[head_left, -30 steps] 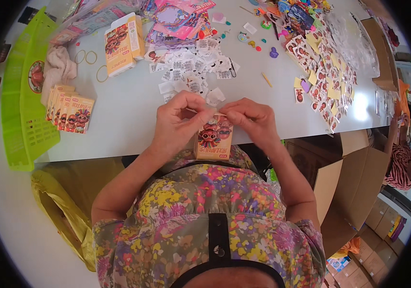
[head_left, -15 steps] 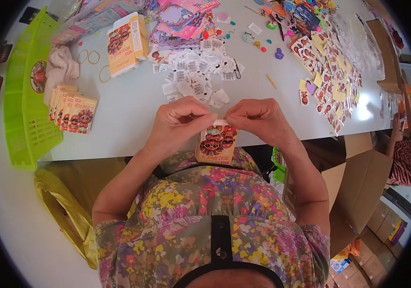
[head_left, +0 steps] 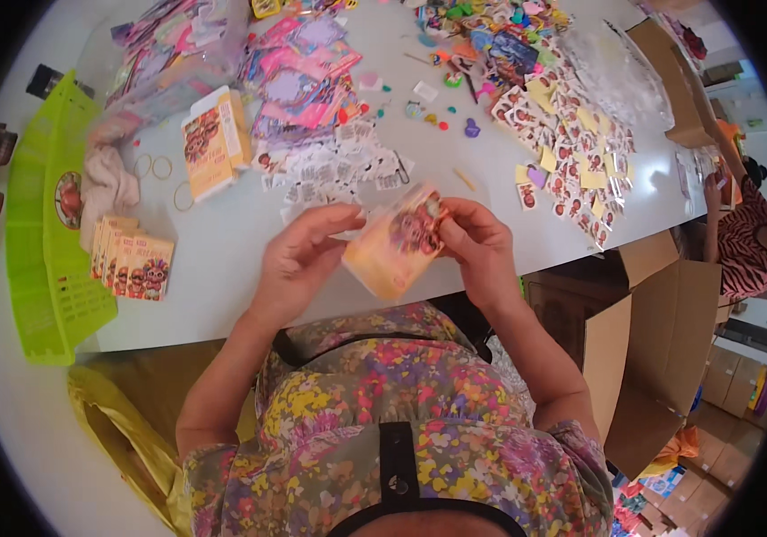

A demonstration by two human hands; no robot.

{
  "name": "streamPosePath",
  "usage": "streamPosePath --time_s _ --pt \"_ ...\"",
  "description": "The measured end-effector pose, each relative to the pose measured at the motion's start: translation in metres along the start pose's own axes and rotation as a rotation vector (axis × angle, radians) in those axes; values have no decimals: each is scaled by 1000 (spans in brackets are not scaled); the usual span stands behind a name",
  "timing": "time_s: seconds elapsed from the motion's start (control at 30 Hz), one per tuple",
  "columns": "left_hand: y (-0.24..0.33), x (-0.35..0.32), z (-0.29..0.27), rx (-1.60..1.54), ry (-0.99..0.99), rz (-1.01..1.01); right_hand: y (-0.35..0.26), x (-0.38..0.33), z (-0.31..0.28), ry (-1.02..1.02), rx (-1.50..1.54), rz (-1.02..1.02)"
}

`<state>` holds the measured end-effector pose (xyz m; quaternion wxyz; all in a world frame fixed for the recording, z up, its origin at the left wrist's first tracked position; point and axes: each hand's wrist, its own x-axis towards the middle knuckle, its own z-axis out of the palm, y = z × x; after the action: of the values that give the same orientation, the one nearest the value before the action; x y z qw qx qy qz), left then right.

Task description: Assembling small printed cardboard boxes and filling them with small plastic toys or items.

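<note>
— Since half a second ago the box [head_left: 395, 243] has swung up off my lap side and tipped, its far end leaning right; both hands had pinched its top.

— Who has it now?

— My right hand [head_left: 484, 249]: thumb and fingers are closed on its upper right side. My left hand [head_left: 296, 266] is loose, half curled, thumb and fingertips apart, close by the box's left edge; I can't tell whether one touches.

— What crowds you?

— Packets [head_left: 338, 170] heap up just past my fingertips, behind the box. One stick [head_left: 465, 180] lies a little beyond my right fingertips, and farther right the cards [head_left: 571, 148] sprawl. Near my right forearm a carton [head_left: 656, 349] gapes, flaps out.

— And on the other side?

— Left of my left fingers, small boxes [head_left: 137, 268] overlap in a row; past them are the cloth [head_left: 110, 182] and the basket [head_left: 38, 259]. Bands [head_left: 161, 167] and a big box [head_left: 213, 148] sit farther off, beyond those fingers.

— What's it all made of?

— Mine is flat-sided printed card, orange, a bit blurred. Packets: flat, white, square-cornered. Stick: thin, yellow. Cloth: soft, rumpled. Basket: stiff green plastic, pierced with holes. Bands: thin rings. Film [head_left: 616, 72] beyond the cards: clear, crinkled. Table [head_left: 222, 259] under my fingers: smooth, pale, shiny.
</note>
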<state>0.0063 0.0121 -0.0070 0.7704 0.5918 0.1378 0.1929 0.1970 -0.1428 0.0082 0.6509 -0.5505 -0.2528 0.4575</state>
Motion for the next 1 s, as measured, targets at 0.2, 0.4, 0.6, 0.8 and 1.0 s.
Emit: streamPosePath --time_s 0.2,0.4,0.6,0.8,1.0 --pt "-4 15 36 109 101 181 2 9 34 45 327 225" --pt "-14 -5 19 99 103 8 -13 83 -50 121 -857 -377" --pt "-16 -2 14 116 -48 -103 -64 122 -147 426 -1399 -545" --pt "-25 -3 14 104 -18 -35 -69 128 -154 334 -1472 -326" --pt "-28 -2 13 85 6 -87 -66 121 -159 412 -1252 -144"
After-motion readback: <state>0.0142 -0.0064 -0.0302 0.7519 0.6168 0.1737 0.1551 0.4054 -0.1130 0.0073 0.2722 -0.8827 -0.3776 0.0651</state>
